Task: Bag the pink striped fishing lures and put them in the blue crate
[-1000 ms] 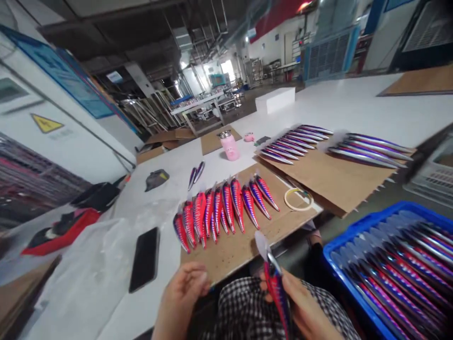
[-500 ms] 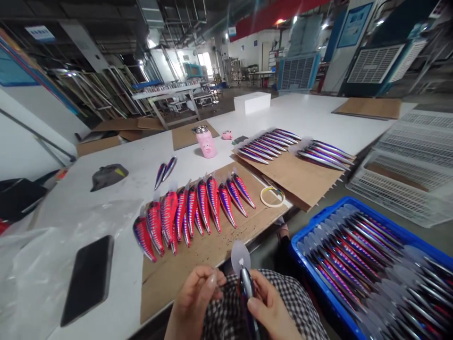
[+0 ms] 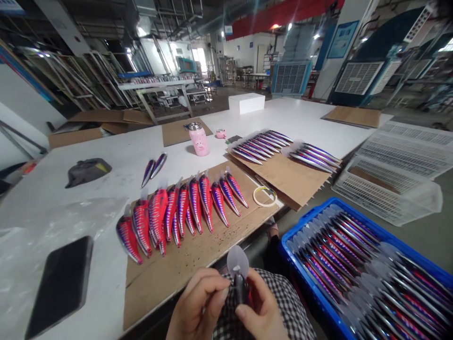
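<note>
My right hand (image 3: pixel 264 307) grips a dark fishing lure (image 3: pixel 240 289) above my lap, with its clear rounded lip (image 3: pixel 237 259) pointing up and away from me. Close at its left side, the thumb and forefinger of my left hand (image 3: pixel 201 295) are pinched together near the base of the lip. Whatever is between them is too small to make out. Just beyond my hands, a row of red and purple striped lures (image 3: pixel 183 208) lies on a cardboard sheet (image 3: pixel 155 281).
A blue crate (image 3: pixel 297 274) full of lures stands at the right, near white plastic baskets (image 3: pixel 375 189). More silver-purple lures (image 3: pixel 262 146) rest on cardboard. On the table are a phone (image 3: pixel 60 283), a pink bottle (image 3: pixel 198 141), a ring (image 3: pixel 265 197) and two loose lures (image 3: pixel 154 169).
My left hand has come closer to the lure, its fingertips now beside the lip. The lure has tipped so its front end faces away more. The view has shifted slightly right.
</note>
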Available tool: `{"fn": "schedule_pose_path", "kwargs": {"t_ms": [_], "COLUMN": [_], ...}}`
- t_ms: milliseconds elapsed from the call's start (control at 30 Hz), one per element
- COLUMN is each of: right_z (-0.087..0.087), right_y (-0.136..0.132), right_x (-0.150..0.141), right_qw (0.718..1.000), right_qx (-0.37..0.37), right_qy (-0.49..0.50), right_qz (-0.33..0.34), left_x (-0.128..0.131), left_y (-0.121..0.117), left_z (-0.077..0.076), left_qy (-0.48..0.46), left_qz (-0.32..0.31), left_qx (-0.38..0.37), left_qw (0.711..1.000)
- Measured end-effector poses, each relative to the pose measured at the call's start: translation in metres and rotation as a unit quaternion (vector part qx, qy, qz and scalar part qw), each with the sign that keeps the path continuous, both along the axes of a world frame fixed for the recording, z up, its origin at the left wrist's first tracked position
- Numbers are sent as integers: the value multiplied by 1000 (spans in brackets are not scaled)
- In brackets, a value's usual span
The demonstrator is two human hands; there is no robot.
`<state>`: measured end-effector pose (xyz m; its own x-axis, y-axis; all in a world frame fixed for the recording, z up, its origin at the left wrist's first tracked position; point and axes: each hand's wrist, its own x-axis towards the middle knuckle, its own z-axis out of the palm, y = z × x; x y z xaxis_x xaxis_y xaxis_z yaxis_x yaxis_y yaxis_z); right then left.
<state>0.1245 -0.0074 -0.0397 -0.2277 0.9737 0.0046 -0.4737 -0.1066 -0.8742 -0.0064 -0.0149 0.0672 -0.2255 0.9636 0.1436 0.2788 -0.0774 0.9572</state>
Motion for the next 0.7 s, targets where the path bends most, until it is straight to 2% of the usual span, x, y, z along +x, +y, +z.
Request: {"fn": "schedule_pose_path", "kwargs": {"t_ms": [133,300,467,567,700], "right_z": [4,11,8,4,3], "right_y": [2,5,5,5,4], "right_x": [0,1,0,0,2], "right_qw": [998,998,999,998,993], "right_qx": [30,41,19,27,65], "right_qy": [-47,-34,-25,-44,-95], "right_qz": [17,38,37,31,9], "left_x": [0,0,-5,-8,-10], "left_y": [5,7,4,4,6], "left_z": [-12,-11,-6,-5,-3], "left_qy": [15,1,-23,33,109], "left_qz": [6,-31,62,82,66], "left_qx": [22,44,-5,-37,-48], "left_qw": [1000,999,998,995,991]}}
